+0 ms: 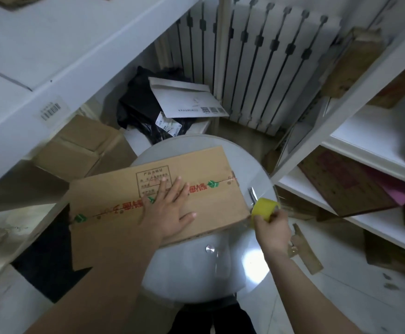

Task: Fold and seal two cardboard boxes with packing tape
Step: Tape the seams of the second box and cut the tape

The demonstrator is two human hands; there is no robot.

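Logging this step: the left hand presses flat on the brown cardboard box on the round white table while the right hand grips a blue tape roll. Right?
No. The head view shows the right hand gripping a yellow tape roll, not blue; the rest is right.

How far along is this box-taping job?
Done: the cardboard box on the round table is folded shut, a printed strip along the seam. In hand: the left hand presses flat on it while the right hand grips the yellow tape roll at its right end. Left: finishing this seal; a second box on the floor looks closed, but whether it is taped I cannot tell.
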